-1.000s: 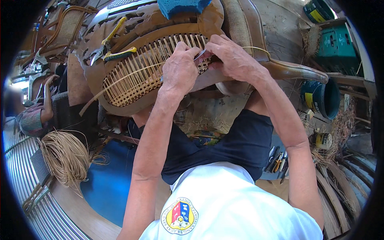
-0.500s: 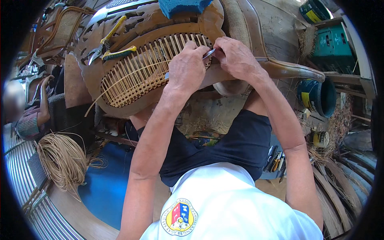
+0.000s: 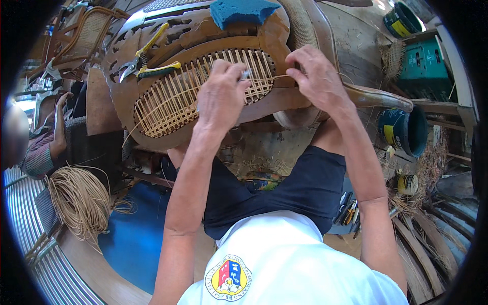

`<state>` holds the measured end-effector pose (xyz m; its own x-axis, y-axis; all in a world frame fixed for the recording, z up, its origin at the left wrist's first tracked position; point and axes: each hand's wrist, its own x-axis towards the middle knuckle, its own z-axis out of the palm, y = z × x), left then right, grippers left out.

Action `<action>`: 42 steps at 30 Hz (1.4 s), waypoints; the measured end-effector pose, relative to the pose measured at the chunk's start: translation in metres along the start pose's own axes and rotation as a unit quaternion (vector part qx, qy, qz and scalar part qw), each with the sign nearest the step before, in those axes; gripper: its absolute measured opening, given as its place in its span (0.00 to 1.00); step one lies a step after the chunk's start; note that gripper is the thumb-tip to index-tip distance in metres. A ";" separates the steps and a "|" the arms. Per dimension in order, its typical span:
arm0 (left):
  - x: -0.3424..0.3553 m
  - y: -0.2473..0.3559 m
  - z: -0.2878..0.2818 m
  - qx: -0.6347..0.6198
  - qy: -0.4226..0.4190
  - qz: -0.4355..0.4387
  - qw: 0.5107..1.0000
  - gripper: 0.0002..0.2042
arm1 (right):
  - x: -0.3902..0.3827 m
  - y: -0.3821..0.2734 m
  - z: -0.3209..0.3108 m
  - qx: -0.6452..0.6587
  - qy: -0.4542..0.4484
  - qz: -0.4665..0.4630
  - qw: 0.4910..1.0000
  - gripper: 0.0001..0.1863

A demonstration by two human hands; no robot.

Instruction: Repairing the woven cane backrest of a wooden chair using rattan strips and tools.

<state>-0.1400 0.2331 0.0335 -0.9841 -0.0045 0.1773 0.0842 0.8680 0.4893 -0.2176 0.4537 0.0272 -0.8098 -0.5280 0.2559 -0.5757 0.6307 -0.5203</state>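
Observation:
A wooden chair back (image 3: pixel 203 48) lies in front of me, its oval opening strung with cane strips (image 3: pixel 178 94). Crosswise strands are woven through the lower rows. My left hand (image 3: pixel 221 94) is over the middle of the weave, fingers curled round a slim silvery metal tool (image 3: pixel 245 75), blurred at the fingertips. Past the opening's right end, my right hand (image 3: pixel 320 79) has a thin cane strand (image 3: pixel 281 76) at its thumb; the strand runs from the weave and comes out behind the hand. Yellow-handled pruning shears (image 3: pixel 145 58) rest on the frame at left.
A blue foam block (image 3: pixel 241 12) lies on the chair's far part. At left are a coil of cane (image 3: pixel 79 203) and another person's arm (image 3: pixel 58 127). Dark buckets (image 3: pixel 404 127) and a green crate (image 3: pixel 424 63) stand at right. Hand tools (image 3: pixel 349 211) lie beside my right thigh.
My hands have moved apart: the left went left with the metal tool, the right went right. The cane strand now stretches between the weave and my right hand. The chair back shifted slightly right in view.

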 end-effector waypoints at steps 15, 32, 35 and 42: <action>-0.004 -0.018 -0.003 0.026 -0.009 -0.099 0.995 0.16 | 0.003 -0.031 0.039 0.045 -0.037 -0.051 0.997 0.20; -0.014 -0.028 0.007 -0.045 -0.002 -0.089 0.995 0.11 | 0.030 -0.031 0.030 0.011 -0.146 -0.090 0.985 0.15; -0.014 -0.026 0.006 -0.035 -0.004 -0.093 0.995 0.12 | 0.031 -0.031 0.030 0.009 -0.149 -0.088 0.985 0.14; -0.020 -0.026 0.000 0.003 -0.010 -0.104 0.995 0.14 | 0.036 -0.034 0.029 -0.015 -0.180 -0.104 0.978 0.13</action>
<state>-0.1221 0.2107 0.0178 -0.9832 -0.1739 0.0560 -0.1220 0.8529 0.5077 -0.2243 0.3969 0.0303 -0.5860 -0.8090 0.0473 -0.7311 0.5026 -0.4613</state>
